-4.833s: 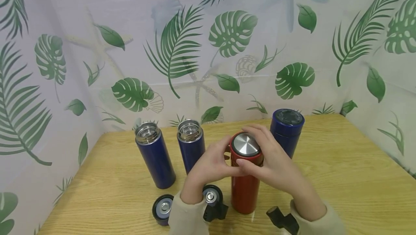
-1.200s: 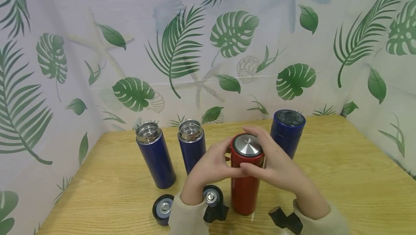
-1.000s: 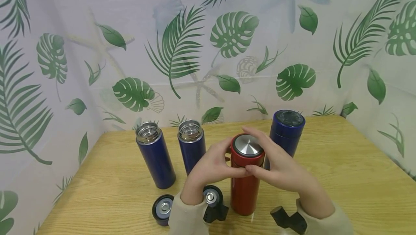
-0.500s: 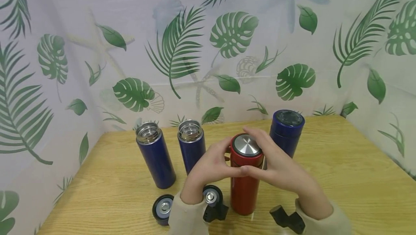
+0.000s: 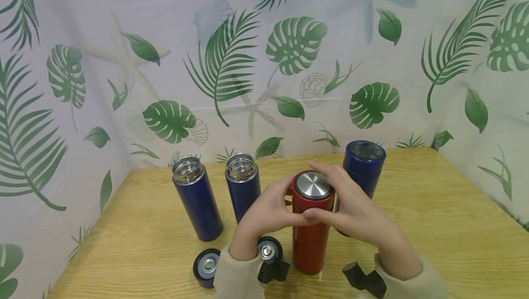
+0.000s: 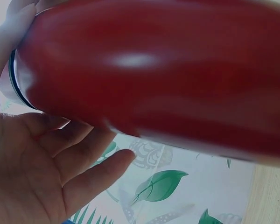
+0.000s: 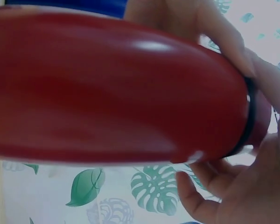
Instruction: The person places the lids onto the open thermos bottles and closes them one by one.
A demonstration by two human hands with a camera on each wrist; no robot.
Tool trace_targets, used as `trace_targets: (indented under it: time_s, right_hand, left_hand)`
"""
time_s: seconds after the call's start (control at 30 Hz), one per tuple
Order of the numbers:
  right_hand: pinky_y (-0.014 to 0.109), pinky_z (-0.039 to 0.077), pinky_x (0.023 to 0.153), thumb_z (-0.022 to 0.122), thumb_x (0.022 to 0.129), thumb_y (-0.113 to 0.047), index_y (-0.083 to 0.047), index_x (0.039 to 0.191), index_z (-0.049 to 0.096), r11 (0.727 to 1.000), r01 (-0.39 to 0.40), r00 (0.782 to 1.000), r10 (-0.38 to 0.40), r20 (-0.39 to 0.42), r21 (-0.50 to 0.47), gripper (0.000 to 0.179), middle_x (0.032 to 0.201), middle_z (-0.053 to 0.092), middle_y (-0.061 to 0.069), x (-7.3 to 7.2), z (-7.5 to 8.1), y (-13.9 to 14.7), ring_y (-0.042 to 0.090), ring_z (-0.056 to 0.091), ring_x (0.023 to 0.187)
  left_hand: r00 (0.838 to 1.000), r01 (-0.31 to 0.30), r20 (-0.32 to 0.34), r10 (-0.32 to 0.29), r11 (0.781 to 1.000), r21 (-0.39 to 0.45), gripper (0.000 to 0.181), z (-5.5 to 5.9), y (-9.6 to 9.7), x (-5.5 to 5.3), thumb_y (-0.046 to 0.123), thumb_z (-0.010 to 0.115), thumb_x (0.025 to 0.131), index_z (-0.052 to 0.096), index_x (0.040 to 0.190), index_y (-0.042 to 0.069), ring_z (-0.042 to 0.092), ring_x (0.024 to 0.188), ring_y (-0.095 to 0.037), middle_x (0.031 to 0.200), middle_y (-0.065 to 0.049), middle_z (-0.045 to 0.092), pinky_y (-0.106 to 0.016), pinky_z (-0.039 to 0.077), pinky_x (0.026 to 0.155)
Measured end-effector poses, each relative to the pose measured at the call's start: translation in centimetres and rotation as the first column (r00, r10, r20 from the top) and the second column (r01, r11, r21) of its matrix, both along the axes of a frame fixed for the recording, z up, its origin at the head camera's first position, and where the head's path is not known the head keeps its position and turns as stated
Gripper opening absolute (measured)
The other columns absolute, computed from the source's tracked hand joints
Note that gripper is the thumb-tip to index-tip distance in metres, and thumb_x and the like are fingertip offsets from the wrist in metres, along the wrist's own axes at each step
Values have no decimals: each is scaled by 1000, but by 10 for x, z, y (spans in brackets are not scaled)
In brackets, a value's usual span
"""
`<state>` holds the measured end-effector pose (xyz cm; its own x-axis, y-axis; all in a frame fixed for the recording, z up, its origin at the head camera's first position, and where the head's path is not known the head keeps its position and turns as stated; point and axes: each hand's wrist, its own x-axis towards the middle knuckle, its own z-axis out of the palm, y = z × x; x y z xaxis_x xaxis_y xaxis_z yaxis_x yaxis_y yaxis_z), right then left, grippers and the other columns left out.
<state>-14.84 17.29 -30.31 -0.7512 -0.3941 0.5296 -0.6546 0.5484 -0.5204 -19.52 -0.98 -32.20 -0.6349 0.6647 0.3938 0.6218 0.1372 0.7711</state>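
A red thermos (image 5: pixel 310 248) stands upright on the wooden table, its silver-topped lid (image 5: pixel 314 184) on. My left hand (image 5: pixel 270 207) curls round its upper part from the left, some fingers hidden behind it. From the other side my right hand (image 5: pixel 355 205) holds it near the lid, and the two thumbs meet across the front. In the left wrist view the red thermos body (image 6: pixel 144 70) fills the frame, with a dark ring below the lid. The right wrist view shows the right fingers (image 7: pixel 224 42) at that same ring of the thermos (image 7: pixel 121 93).
Two blue thermoses, one at the left (image 5: pixel 198 202) and one nearer the middle (image 5: pixel 243 193), stand lidless. A capped blue thermos (image 5: pixel 363 170) is behind the right hand. Two upturned lids, one (image 5: pixel 206 267) partly behind the left sleeve and another (image 5: pixel 268 249), lie in front.
Over these seconds my right hand has shifted a little round the lid, its thumb sliding right and back to the left thumb. My left hand and the red thermos have stayed in place.
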Motion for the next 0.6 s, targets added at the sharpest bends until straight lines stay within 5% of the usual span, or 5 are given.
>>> trace_targets:
  time_s: [0.17,0.4,0.6]
  right_hand:
    - [43,42,80,72,74,-29,-4,132,34,998,58,998,-58,28,7,74,109,43,8,0,-1,-3,19,45,97]
    - [52,32,91,59,84,-11,-2,140,16,996,-86,990,89,106,-31,70,133,34,15,1,-1,2,27,36,118]
    - [50,36,89,64,82,-12,4,137,21,997,-76,996,77,52,-12,72,128,42,16,0,0,4,26,42,114]
  left_hand:
    - [1000,11,-28,-11,1000,0,53,0,0,0,13,71,74,47,121,6,53,97,-10,109,-4,57,-23,46,76]
    - [1000,-29,3,29,999,-20,57,-1,0,0,20,73,72,47,122,10,53,92,-10,107,1,58,-25,47,71]
    - [1000,-18,19,18,1000,-11,60,0,0,0,18,73,72,46,124,10,53,93,-11,110,1,57,-25,47,71]
